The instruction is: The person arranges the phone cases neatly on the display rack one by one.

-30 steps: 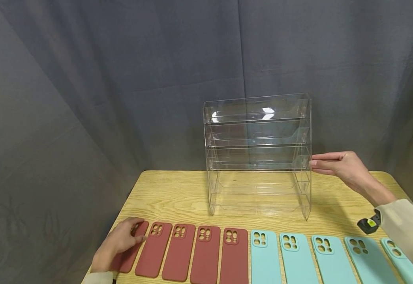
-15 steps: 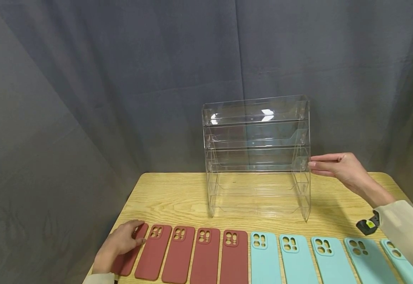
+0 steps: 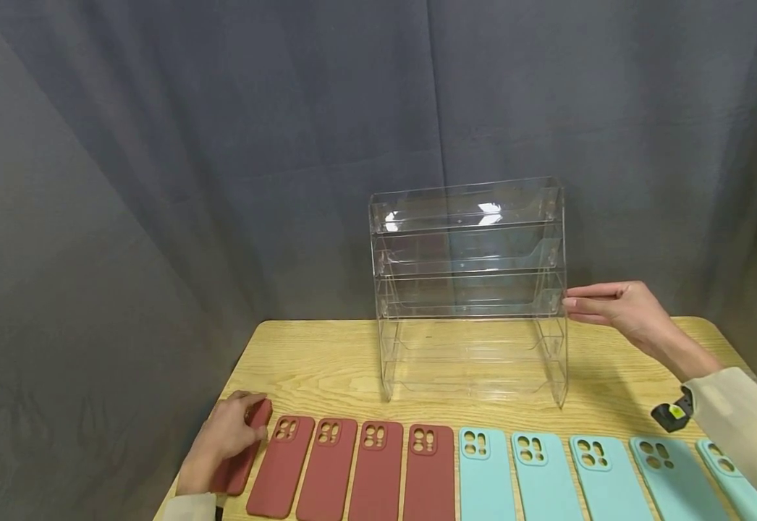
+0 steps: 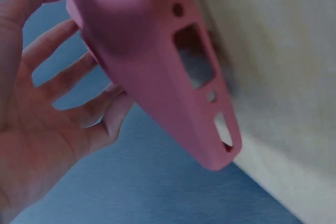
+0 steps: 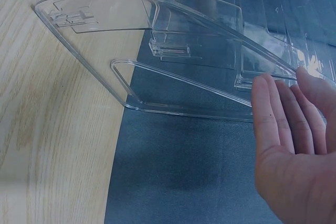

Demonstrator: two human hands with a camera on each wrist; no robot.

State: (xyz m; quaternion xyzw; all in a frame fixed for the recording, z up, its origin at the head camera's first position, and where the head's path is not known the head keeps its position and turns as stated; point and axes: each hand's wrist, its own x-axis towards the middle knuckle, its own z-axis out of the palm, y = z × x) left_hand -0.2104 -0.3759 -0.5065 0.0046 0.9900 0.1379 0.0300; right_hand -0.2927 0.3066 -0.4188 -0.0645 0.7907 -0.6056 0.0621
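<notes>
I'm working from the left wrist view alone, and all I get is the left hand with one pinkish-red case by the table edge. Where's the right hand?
Observer: The right hand touches the right side of a clear tiered rack.
Operator: Okay. Are there more cases the colour of this held case?
Observer: Yes, four more red cases lie side by side on the table, just right of it.
Operator: And beyond those?
Observer: Five turquoise cases carry the row on to the right, the last running out of the head view.
</notes>
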